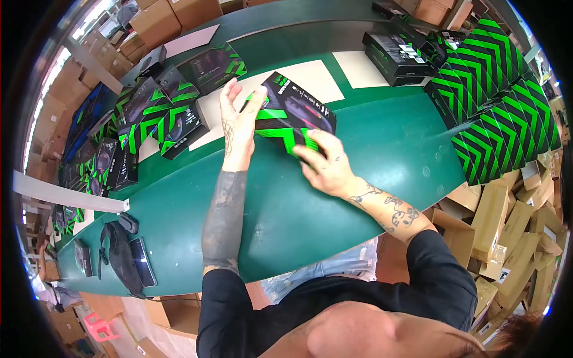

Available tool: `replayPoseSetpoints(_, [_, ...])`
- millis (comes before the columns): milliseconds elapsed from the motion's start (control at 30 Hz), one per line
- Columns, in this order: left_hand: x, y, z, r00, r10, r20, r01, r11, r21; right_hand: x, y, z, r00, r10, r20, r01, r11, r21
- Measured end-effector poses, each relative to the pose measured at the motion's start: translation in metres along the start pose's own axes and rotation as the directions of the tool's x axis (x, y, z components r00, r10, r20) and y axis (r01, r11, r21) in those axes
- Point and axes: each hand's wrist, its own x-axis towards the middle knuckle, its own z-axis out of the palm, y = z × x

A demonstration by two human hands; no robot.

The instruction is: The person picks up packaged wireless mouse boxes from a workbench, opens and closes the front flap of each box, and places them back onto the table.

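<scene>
A black and green product box [298, 110], with a picture of a dark device on its face, is tilted between my two hands above the green table. My left hand [240, 116] is at the box's left edge; its fingers stretch upward and its thumb lies against the box. My right hand [325, 166] grips the lower edge near the right corner, its fingertips over the green-striped side and slightly blurred. How far the box is off the table I cannot tell.
Stacked green-and-black chevron boxes [486, 77] stand at the right, with another dark box [394, 56] near them. More such boxes [149, 113] are piled at the left. A phone [142, 262] and a black pouch [121, 256] lie at the near left. Brown cartons [507, 238] heap beside the table.
</scene>
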Motion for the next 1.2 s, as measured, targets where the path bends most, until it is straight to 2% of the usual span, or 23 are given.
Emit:
replayPoseSetpoints(33, [0.000, -0.006, -0.001, 0.998, 0.043, -0.036, -0.038, 0.992, 0.123, -0.002, -0.004, 0.002, 0.997, -0.070, 0.006, 0.070, 0.997, 0.020])
replayPoseSetpoints(67, [0.003, -0.006, -0.006, 0.999, 0.027, 0.037, -0.030, 0.995, 0.092, -0.005, -0.006, 0.002, 0.993, -0.033, 0.114, 0.010, 0.979, 0.202])
replayPoseSetpoints(100, [0.008, -0.005, -0.015, 0.994, 0.015, 0.111, -0.022, 0.998, 0.062, -0.010, -0.006, 0.000, 0.945, 0.045, 0.324, -0.174, 0.908, 0.381])
replayPoseSetpoints(167, [0.013, 0.003, -0.020, 0.951, 0.089, 0.295, -0.104, 0.994, 0.035, -0.005, 0.004, -0.003, 0.992, -0.018, 0.126, -0.009, 0.978, 0.208])
replayPoseSetpoints(233, [0.013, 0.015, -0.025, 0.896, 0.047, 0.443, -0.075, 0.996, 0.046, -0.005, 0.026, 0.000, 0.957, 0.257, -0.138, -0.258, 0.966, 0.013])
replayPoseSetpoints(267, [0.014, 0.011, -0.027, 0.868, 0.120, 0.483, -0.140, 0.990, 0.006, -0.005, 0.036, -0.001, 0.899, 0.430, -0.089, -0.411, 0.895, 0.171])
replayPoseSetpoints(300, [0.015, 0.010, -0.030, 0.849, 0.140, 0.510, -0.165, 0.986, 0.005, -0.005, 0.045, -0.002, 0.814, 0.581, -0.014, -0.549, 0.775, 0.313])
replayPoseSetpoints(333, [0.016, 0.004, -0.028, 0.847, 0.184, 0.499, -0.219, 0.976, 0.012, -0.008, 0.054, 0.001, 0.762, 0.600, 0.243, -0.597, 0.505, 0.623])
replayPoseSetpoints(367, [0.016, 0.001, -0.024, 0.841, 0.231, 0.490, -0.274, 0.962, 0.017, -0.012, 0.062, 0.003, 0.721, 0.505, 0.475, -0.605, 0.124, 0.786])
replayPoseSetpoints(400, [0.011, 0.009, -0.014, 0.871, 0.278, 0.404, -0.418, 0.851, 0.317, -0.017, 0.069, 0.001, 0.670, 0.444, 0.596, -0.693, 0.084, 0.716])
replayPoseSetpoints(433, [0.018, -0.003, -0.016, 0.834, 0.364, 0.414, -0.539, 0.700, 0.469, -0.023, 0.071, 0.005, 0.666, 0.470, 0.579, -0.680, 0.063, 0.731])
replayPoseSetpoints(500, [0.013, -0.015, -0.010, 0.908, 0.248, 0.337, -0.413, 0.664, 0.623, -0.019, 0.058, 0.010, 0.654, 0.528, 0.542, -0.648, 0.020, 0.762])
replayPoseSetpoints(567, [0.005, -0.033, -0.005, 0.881, 0.303, 0.362, -0.463, 0.404, 0.789, -0.023, 0.061, 0.012, 0.664, 0.492, 0.562, -0.693, 0.123, 0.711])
replayPoseSetpoints(633, [0.006, -0.035, -0.003, 0.900, 0.281, 0.334, -0.435, 0.519, 0.736, -0.028, 0.065, 0.013, 0.653, 0.494, 0.574, -0.711, 0.138, 0.690])
replayPoseSetpoints(733, [0.008, -0.033, -0.003, 0.894, 0.314, 0.320, -0.438, 0.762, 0.476, -0.034, 0.071, 0.015, 0.696, 0.456, 0.555, -0.669, 0.132, 0.731])
replayPoseSetpoints(800, [0.009, -0.027, -0.006, 0.961, 0.218, 0.172, -0.225, 0.974, 0.023, -0.039, 0.077, 0.016, 0.716, 0.461, 0.524, -0.637, 0.125, 0.761])
replayPoseSetpoints(833, [0.014, -0.020, -0.019, 0.981, 0.113, 0.155, -0.070, 0.964, -0.256, -0.043, 0.078, 0.016, 0.720, 0.460, 0.520, -0.633, 0.130, 0.763])
replayPoseSetpoints(867, [0.033, -0.022, -0.032, 0.856, 0.276, 0.438, 0.008, 0.839, -0.544, -0.031, 0.067, 0.005, 0.724, 0.456, 0.517, -0.630, 0.133, 0.765])
replayPoseSetpoints(900, [0.047, -0.018, -0.034, 0.635, 0.491, 0.596, 0.189, 0.649, -0.737, -0.025, 0.060, 0.001, 0.728, 0.452, 0.516, -0.627, 0.135, 0.767])
replayPoseSetpoints(933, [0.045, -0.015, -0.041, 0.618, 0.473, 0.628, 0.208, 0.672, -0.711, -0.026, 0.062, 0.005, 0.694, 0.482, 0.535, -0.631, 0.049, 0.774])
replayPoseSetpoints(1067, [0.050, -0.005, -0.043, 0.487, 0.508, 0.711, 0.185, 0.735, -0.652, -0.026, 0.061, 0.004, 0.704, 0.472, 0.531, -0.606, 0.010, 0.795])
replayPoseSetpoints(1167, [0.047, -0.012, -0.039, 0.566, 0.514, 0.645, 0.088, 0.740, -0.667, -0.024, 0.064, 0.005, 0.690, 0.476, 0.545, -0.598, -0.049, 0.800])
replayPoseSetpoints(1200, [0.049, -0.011, -0.038, 0.628, 0.452, 0.633, 0.017, 0.806, -0.592, -0.026, 0.064, 0.010, 0.653, 0.535, 0.536, -0.598, -0.070, 0.798])
